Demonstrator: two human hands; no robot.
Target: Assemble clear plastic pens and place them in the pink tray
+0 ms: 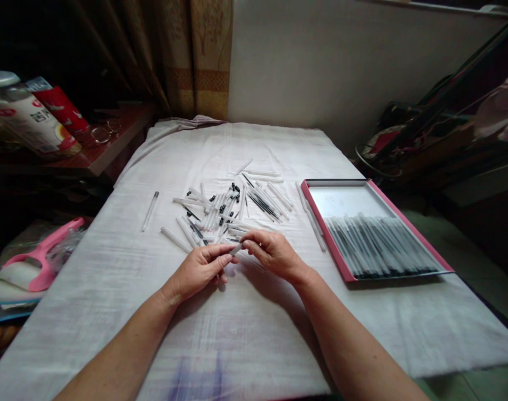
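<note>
Holding one thin pen [236, 249] between them, both hands meet just above the surface [245, 334], close to the near edge of the pile [224, 209] of clear tubes and black bits. The left hand [199, 270] has its grip closed on one end of the pen, thumb on top. The right hand [273, 253] pinches the other end with its fingertips. A tray [321, 220] with a red rim sits to the right, and a row of pens [379, 248] lies in it. One tube [150, 210] lies alone, off to the left.

The pen is small and smooth. I think it could slip out of a loose pinch and drop into the pile, where it would be hard to find. A push that is too hard or crooked might bend it.
</note>
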